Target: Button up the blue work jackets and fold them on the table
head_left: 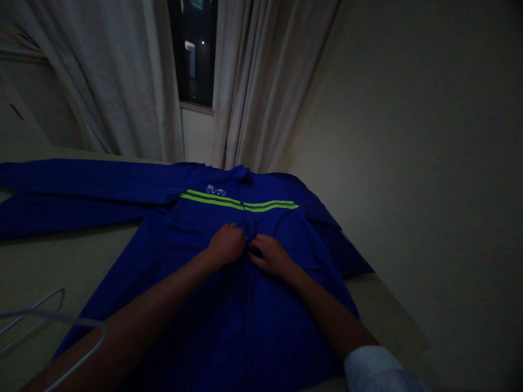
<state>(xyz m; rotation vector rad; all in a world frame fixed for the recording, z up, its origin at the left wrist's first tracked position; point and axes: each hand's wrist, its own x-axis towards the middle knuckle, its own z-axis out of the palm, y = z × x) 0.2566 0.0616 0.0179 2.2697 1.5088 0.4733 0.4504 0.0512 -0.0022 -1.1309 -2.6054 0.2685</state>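
Royal-blue woven work jacket (261,313), front up on pale flat surface (69,261). Lime-and-grey striped band (212,198) across its chest; small white print (215,190) above, illegible. Left hand (227,243), right hand (269,255) curled at jacket's placket; cannot tell whether cloth is pinched. Beyond jacket, pale pleated curtains (122,71).

A: State the position of the work jacket (186,231).
B: On the surface (69,267), collar (241,173) at the far edge, one sleeve (93,181) toward the left edge, the other near the right.
A: Wire hanger (87,322)?
B: Left of the work jacket.
A: Beyond the far edge?
B: Curtains (269,71), window (195,60) between.
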